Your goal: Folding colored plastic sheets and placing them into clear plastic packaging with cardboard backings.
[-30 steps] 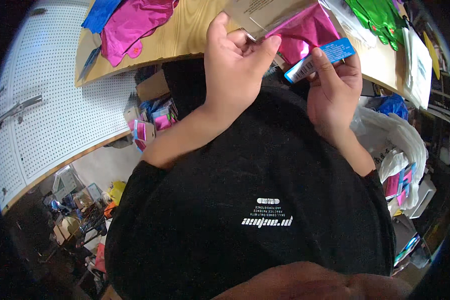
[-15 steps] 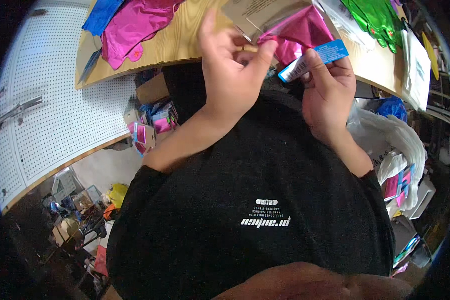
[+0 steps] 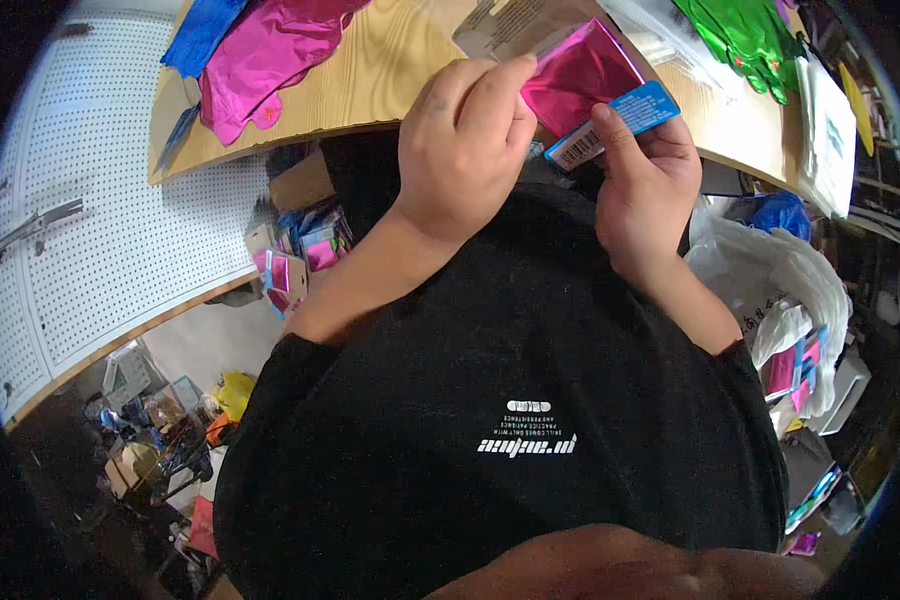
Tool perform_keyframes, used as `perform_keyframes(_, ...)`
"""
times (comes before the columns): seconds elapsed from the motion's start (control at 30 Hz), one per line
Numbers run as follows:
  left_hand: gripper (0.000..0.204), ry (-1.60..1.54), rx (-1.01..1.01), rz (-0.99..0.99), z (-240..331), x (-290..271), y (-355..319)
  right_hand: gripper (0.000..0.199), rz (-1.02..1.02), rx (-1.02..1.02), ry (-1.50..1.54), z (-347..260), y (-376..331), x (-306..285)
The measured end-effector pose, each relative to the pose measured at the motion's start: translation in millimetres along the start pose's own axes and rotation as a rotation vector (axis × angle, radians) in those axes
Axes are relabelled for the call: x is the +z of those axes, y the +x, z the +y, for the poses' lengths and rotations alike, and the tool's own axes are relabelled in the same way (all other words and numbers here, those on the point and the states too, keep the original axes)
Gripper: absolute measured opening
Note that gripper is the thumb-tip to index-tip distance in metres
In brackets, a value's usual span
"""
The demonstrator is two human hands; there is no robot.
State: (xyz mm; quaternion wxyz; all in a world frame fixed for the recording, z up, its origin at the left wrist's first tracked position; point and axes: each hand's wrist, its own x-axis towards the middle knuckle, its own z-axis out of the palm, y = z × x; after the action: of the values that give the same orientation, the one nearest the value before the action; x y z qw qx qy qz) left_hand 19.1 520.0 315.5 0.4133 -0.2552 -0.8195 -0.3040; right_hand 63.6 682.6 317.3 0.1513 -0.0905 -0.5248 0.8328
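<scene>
A flat packet of folded shiny pink foil (image 3: 582, 82) with a blue barcode header (image 3: 625, 118) is held just past the table's near edge. My right hand (image 3: 650, 190) grips the header, thumb on top and fingers underneath. At the packet's left edge my left hand (image 3: 465, 150) is closed, thumb and fingertips pinching the foil's side; part of its grip is hidden behind the knuckles. A brown card piece (image 3: 505, 28) lies on the table just beyond the left hand.
On the wooden table (image 3: 390, 75) lie pink foil (image 3: 275, 60), blue foil (image 3: 202, 35), green foil (image 3: 735, 45) and clear plastic sleeves (image 3: 660, 45). A white plastic bag (image 3: 815, 270) with packets stands at the right. More packets (image 3: 315, 235) sit below the table, beside a white pegboard (image 3: 120, 200).
My left hand has turned and its fingers have closed on the packet's left side. The foil now lies flatter and squarer, and the blue header has shifted slightly left.
</scene>
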Motion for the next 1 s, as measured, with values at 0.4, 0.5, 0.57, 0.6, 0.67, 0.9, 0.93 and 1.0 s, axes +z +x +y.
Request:
perform_keyframes(0.4,0.034,0.065,-0.024,-0.137,13.4,-22.0,14.1,0.021,-0.043,-0.007,-0.156,1.4,-4.1,-0.7)
perform_keyframes(0.5,0.030,0.027,-0.087,-0.095,9.4,-16.1,12.6,0.022,-0.053,-0.044,-0.126,0.1,-1.5,0.0)
perform_keyframes(0.57,0.028,0.001,-0.087,-0.059,4.9,-13.9,8.1,0.021,-0.056,-0.022,-0.060,-1.0,0.2,2.8)
perform_keyframes(0.6,0.027,0.007,-0.045,-0.071,2.4,-13.3,3.4,0.021,-0.053,-0.022,-0.061,1.1,1.3,0.8)
perform_keyframes(0.67,0.027,0.008,-0.003,-0.083,0.9,-12.8,-2.6,0.022,-0.053,0.028,-0.071,5.7,4.0,-5.2)
perform_keyframes(0.9,0.026,0.018,0.010,-0.115,11.6,-13.7,-2.1,0.022,-0.061,0.127,-0.105,3.9,9.5,-7.7)
perform_keyframes(0.93,0.026,0.004,0.001,-0.071,12.6,-12.7,-0.6,0.021,-0.068,0.123,-0.072,3.1,10.6,-6.3)
perform_keyframes(1.0,0.026,0.012,0.011,-0.069,11.1,-12.0,1.3,0.021,-0.075,0.118,-0.040,2.1,10.8,-4.7)
